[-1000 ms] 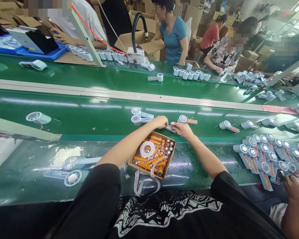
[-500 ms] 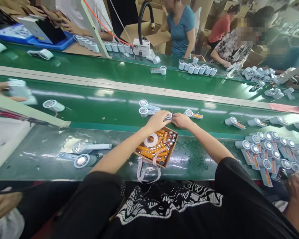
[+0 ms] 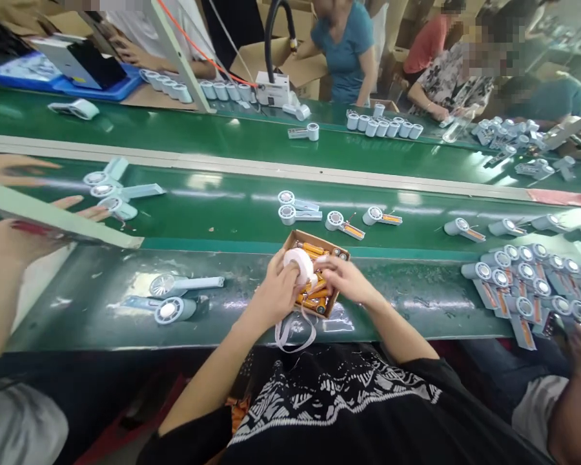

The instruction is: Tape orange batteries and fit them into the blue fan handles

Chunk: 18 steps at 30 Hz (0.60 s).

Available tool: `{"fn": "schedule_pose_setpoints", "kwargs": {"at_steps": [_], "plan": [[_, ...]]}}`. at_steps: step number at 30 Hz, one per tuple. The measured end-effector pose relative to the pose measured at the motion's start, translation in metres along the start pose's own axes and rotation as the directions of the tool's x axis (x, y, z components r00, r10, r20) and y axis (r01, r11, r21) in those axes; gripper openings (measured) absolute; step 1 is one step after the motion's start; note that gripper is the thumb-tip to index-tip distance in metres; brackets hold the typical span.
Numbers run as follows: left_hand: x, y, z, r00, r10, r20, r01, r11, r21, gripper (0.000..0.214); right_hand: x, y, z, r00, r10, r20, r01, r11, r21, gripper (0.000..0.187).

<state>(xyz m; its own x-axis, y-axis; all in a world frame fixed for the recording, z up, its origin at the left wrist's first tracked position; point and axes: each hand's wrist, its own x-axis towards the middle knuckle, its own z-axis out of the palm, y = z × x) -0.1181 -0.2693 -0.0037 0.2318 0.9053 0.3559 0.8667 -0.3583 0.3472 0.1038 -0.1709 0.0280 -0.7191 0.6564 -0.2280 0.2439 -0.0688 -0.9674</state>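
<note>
A small cardboard box (image 3: 296, 237) of orange batteries (image 3: 312, 248) sits on the green bench in front of me. My left hand (image 3: 275, 292) is closed round a white roll of tape (image 3: 299, 265) held just over the box. My right hand (image 3: 345, 279) pinches at the roll's edge from the right. On the moving belt beyond the box lies a small white fan (image 3: 341, 223) with an orange battery showing in its handle.
More white fans (image 3: 296, 209) lie on the belt, and a heap of them (image 3: 527, 279) is at the right. Two fan parts (image 3: 173, 297) lie on the bench at left. A neighbour's hands (image 3: 10, 219) reach in from the left. Other people work across the far belt.
Both my hands have drawn back from the fan on the belt to the box, and the left has picked up the tape roll. The fan stays on the belt.
</note>
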Motion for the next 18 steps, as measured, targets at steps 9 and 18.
{"fn": "schedule_pose_setpoints", "kwargs": {"at_steps": [9,18], "plan": [[-0.031,0.004,-0.019,0.968,0.030,-0.251,-0.010,0.997,0.081,0.021,-0.030,0.000,0.036,0.980,-0.032,0.196,0.013,0.995,0.096,0.048],[-0.059,0.007,-0.025,0.919,-0.043,-0.392,0.046,0.999,-0.001,0.041,-0.027,-0.016,0.052,0.836,-0.026,0.549,0.050,0.998,-0.028,0.046]]}}
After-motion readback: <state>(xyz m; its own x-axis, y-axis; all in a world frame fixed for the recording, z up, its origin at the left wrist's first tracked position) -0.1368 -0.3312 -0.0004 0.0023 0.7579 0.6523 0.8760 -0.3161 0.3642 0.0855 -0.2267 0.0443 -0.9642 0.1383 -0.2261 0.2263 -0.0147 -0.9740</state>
